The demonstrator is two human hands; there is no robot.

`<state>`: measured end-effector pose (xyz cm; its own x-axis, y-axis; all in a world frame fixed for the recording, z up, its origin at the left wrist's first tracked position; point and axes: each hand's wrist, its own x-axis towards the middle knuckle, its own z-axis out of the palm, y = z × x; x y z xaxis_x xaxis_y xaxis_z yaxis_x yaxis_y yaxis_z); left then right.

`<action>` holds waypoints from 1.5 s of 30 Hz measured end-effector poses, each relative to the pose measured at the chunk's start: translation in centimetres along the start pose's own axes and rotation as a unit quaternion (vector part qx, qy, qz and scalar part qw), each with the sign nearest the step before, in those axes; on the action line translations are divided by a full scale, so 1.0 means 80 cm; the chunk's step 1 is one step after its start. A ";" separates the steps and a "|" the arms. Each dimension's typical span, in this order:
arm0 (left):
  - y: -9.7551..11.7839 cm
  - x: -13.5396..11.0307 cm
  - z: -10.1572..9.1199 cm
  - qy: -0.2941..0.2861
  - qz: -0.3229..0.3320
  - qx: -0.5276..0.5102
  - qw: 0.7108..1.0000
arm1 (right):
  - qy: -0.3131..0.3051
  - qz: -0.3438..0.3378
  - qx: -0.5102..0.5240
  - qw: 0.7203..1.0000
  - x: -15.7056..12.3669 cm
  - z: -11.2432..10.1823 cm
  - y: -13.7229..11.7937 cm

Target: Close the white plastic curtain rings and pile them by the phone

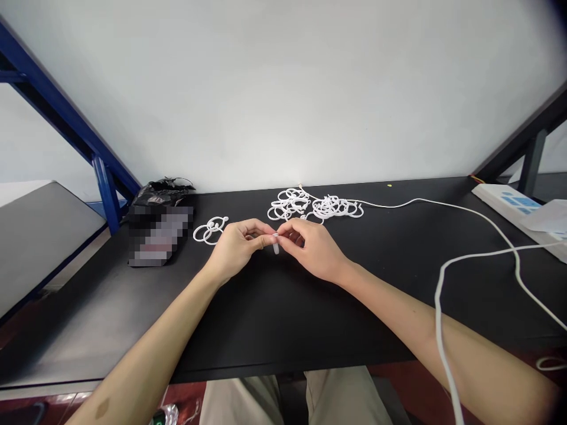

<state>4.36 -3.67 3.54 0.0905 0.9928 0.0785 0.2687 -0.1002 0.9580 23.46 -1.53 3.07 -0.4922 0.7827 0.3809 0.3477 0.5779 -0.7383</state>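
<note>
My left hand (237,247) and my right hand (310,248) meet above the middle of the black table (266,313). Both are closed in a pinch on one small white plastic ring (275,243), whose lower part shows between the fingertips. A loose pile of several white rings (314,206) lies just behind my hands. To the left of my left hand lie two white rings (211,230), linked or overlapping.
A black bag (162,192) and a blurred flat object (159,236) lie at the back left. At the right edge sits a white power strip (514,203). White cables (443,295) run across the table's right side and over my right forearm. A blue frame (101,171) stands at the left.
</note>
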 end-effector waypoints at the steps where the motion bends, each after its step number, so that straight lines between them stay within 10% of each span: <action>1: 0.000 0.000 0.000 0.003 0.000 0.011 1.000 | 0.002 0.003 0.000 1.000 0.000 0.000 0.000; 23: 0.002 -0.004 0.002 0.005 0.120 0.194 0.974 | -0.005 0.043 0.041 0.998 0.002 -0.007 -0.002; 35: 0.006 -0.003 0.001 0.065 0.068 0.156 0.983 | 0.057 0.038 -0.029 0.997 0.008 -0.015 0.003; 40: -0.002 0.007 -0.037 0.253 -0.016 0.380 0.889 | 0.085 0.087 -0.165 0.979 0.014 -0.036 0.018; 45: -0.028 0.014 -0.071 0.253 -0.032 0.498 0.829 | -0.008 0.094 -0.227 0.969 0.013 -0.036 0.026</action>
<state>-1.59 -1.98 3.04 -0.3012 0.8736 0.3823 0.9382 0.1998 0.2826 25.96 1.15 3.52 -0.3967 0.8828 0.2518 0.7463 0.4698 -0.4715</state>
